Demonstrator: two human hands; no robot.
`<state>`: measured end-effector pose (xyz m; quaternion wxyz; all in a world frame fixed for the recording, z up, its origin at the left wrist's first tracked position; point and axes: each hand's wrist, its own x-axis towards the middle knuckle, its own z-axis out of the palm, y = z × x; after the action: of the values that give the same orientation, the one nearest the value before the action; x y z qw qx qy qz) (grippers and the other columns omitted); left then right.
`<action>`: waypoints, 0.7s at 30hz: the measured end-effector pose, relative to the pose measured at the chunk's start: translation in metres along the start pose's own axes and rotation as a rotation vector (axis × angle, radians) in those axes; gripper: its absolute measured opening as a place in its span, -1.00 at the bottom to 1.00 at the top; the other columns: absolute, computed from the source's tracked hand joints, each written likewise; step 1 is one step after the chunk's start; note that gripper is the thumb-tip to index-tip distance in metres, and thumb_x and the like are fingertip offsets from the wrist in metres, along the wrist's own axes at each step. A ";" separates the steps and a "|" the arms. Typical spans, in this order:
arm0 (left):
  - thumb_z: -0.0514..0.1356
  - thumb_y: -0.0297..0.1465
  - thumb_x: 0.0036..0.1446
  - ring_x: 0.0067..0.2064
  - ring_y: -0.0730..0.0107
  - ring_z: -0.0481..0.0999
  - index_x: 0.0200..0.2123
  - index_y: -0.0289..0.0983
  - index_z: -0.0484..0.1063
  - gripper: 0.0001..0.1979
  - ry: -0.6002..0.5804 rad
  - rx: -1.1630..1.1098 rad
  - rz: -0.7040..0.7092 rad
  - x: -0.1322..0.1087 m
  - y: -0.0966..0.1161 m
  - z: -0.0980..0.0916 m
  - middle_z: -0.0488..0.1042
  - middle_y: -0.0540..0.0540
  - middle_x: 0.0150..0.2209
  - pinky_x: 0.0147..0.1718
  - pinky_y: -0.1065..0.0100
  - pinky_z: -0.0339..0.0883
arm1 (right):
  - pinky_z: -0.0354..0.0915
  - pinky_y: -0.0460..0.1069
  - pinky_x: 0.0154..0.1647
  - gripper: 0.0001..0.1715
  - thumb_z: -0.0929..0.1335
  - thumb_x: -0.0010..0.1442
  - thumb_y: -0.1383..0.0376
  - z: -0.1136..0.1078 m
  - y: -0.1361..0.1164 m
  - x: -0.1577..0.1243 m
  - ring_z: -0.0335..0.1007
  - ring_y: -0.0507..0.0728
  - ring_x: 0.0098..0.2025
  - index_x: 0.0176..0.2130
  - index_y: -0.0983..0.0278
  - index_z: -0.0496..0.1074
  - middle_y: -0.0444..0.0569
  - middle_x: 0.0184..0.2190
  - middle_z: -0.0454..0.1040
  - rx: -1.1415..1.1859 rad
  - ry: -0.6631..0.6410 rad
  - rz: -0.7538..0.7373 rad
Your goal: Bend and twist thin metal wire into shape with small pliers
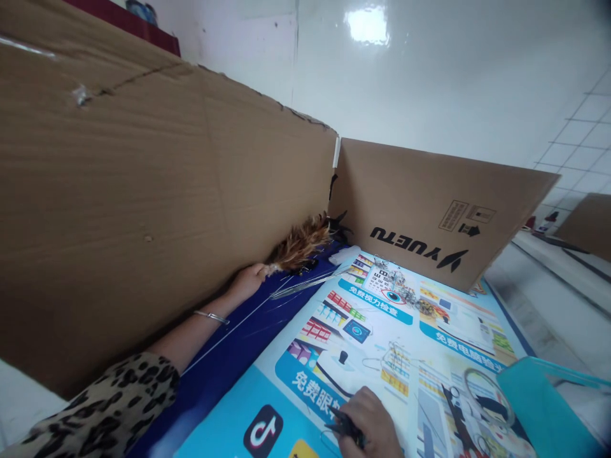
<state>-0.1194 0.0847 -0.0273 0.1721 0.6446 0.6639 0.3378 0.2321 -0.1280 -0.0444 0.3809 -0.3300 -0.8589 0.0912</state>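
My left hand (248, 280) is stretched out along the cardboard wall, its fingers closed round the handle of a brown feather duster (300, 245). The duster's feathers reach into the corner where two cardboard panels meet. A silver bangle (211, 316) sits on that wrist, and the sleeve is leopard print. My right hand (370, 426) rests at the bottom of the view on a printed poster (382, 343), fingers curled round a small dark object that I cannot make out.
A tall cardboard wall (143, 191) runs along the left, and a second panel printed YUETU (429, 216) closes the back. Small metal wire pieces (401, 289) lie scattered on the poster. A teal plastic tray (544, 407) stands at the lower right.
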 end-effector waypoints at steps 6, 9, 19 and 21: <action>0.14 -0.20 0.08 -0.12 0.20 0.46 -0.05 -0.15 0.35 -0.65 0.011 0.089 0.002 -0.010 0.011 -0.002 0.52 -0.07 -0.15 -0.21 0.35 0.29 | 0.15 -0.06 -0.48 -0.82 0.25 -0.06 0.42 -0.002 -0.001 0.001 0.21 0.08 -0.46 -0.36 0.25 0.34 -0.09 -0.55 0.33 -0.023 -0.028 0.010; 0.10 -0.20 0.11 -0.11 0.19 0.47 -0.09 -0.11 0.39 -0.70 0.005 0.132 -0.005 -0.013 0.014 -0.001 0.53 -0.06 -0.13 -0.24 0.37 0.28 | 0.14 -0.06 -0.48 -0.83 0.25 -0.06 0.41 -0.002 -0.002 0.001 0.21 0.08 -0.46 -0.37 0.25 0.34 -0.08 -0.56 0.33 -0.016 -0.027 0.020; 0.09 -0.32 0.20 -0.13 0.27 0.43 -0.05 -0.27 0.33 -0.73 -0.062 0.259 -0.024 -0.015 0.014 0.002 0.38 -0.15 -0.04 -0.17 0.15 0.36 | 0.14 -0.06 -0.47 -0.82 0.24 -0.08 0.42 -0.002 -0.004 0.000 0.19 0.08 -0.46 -0.38 0.25 0.32 -0.09 -0.54 0.33 0.002 -0.023 0.038; 0.09 -0.34 0.20 -0.12 0.27 0.43 -0.05 -0.26 0.33 -0.74 -0.078 0.278 -0.020 -0.016 0.013 0.002 0.37 -0.15 -0.04 -0.18 0.16 0.36 | 0.14 -0.06 -0.47 -0.80 0.24 -0.09 0.43 -0.002 -0.004 0.000 0.19 0.08 -0.45 -0.38 0.25 0.33 -0.08 -0.54 0.33 0.004 -0.024 0.040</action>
<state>-0.1069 0.0690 -0.0235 0.1102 0.6683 0.7035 0.2154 0.2316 -0.1315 -0.0412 0.3694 -0.3453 -0.8564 0.1047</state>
